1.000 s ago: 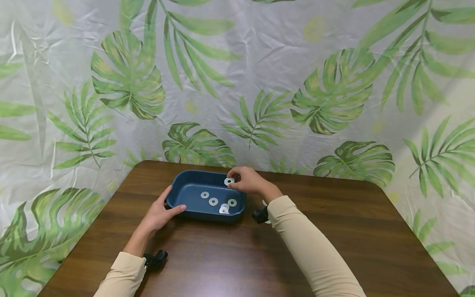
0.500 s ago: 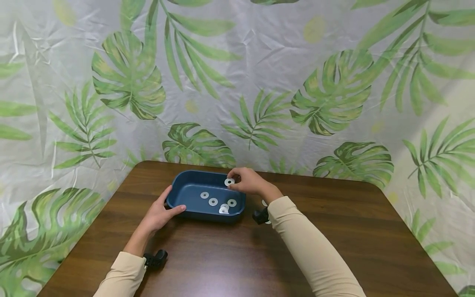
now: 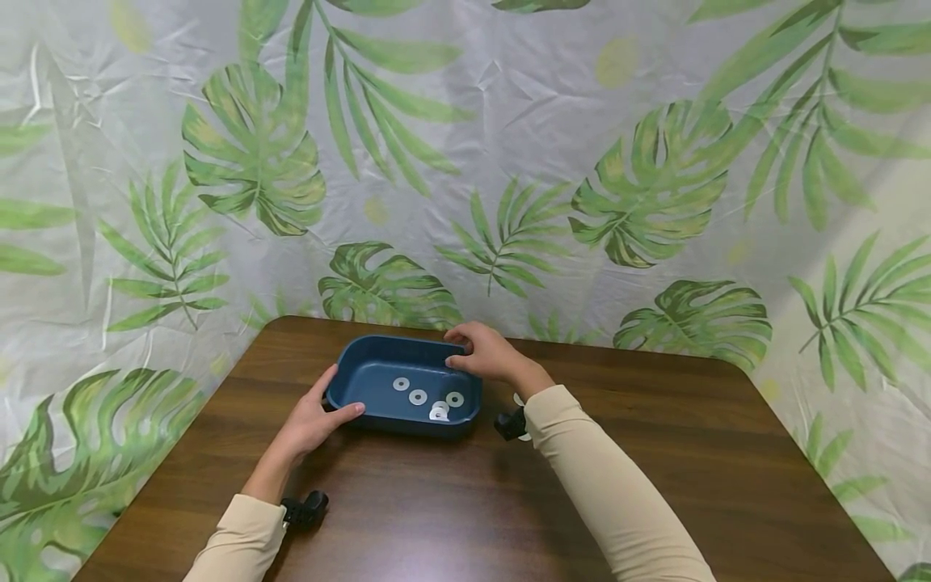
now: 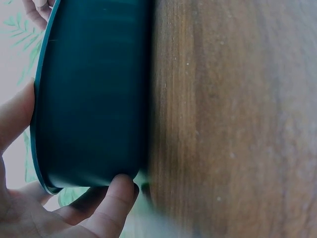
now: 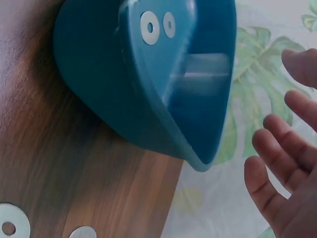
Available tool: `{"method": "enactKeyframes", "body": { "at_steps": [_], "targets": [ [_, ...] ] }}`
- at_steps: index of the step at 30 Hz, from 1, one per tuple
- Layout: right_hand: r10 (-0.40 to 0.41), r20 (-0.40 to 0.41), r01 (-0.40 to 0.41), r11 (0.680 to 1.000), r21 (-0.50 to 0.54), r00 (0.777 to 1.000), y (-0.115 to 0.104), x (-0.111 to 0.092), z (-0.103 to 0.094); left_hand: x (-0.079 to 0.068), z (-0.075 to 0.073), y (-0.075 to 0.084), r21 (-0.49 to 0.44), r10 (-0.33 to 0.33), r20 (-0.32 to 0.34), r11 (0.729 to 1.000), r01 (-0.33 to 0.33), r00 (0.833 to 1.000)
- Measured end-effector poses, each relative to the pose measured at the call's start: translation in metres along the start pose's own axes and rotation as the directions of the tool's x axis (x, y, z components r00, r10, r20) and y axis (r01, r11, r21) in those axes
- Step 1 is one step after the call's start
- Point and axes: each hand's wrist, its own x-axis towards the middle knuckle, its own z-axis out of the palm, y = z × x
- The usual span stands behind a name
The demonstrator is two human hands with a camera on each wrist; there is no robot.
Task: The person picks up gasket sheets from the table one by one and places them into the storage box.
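Note:
A dark blue rectangular bin stands toward the back of the table, with several flat pale washers on its floor. My left hand grips the bin's left end, its thumb at the rim and fingers against the outer wall. Over the bin's back right corner, my right hand has its fingers apart and nothing between them. In the right wrist view a blurred pale washer drops inside the bin, away from the right fingertips. The left wrist view shows mainly the bin's outer wall.
More washers lie on the brown wooden table to the right of the bin, partly hidden by my right wrist in the head view. Behind the table's far edge hangs a leaf-patterned curtain. Black wrist straps sit at both cuffs.
The washer that my right fingers pinched over the bin has been let go, and those fingers have spread a little. My left hand and the bin have stayed put.

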Motion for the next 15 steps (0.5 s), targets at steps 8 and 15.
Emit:
{"method": "enactKeyframes", "body": {
  "at_steps": [8, 15],
  "targets": [
    [-0.007, -0.001, 0.007, 0.999, -0.040, 1.000, 0.007, -0.011, -0.006, -0.001, -0.001, 0.002, -0.001, 0.001, 0.007, 1.000, -0.001, 1.000],
    [-0.008, 0.016, 0.009, 0.998, -0.057, 1.000, 0.020, -0.032, -0.017, 0.000, 0.000, 0.000, -0.022, 0.005, 0.006, 1.000, -0.005, 1.000]
  ]
}}
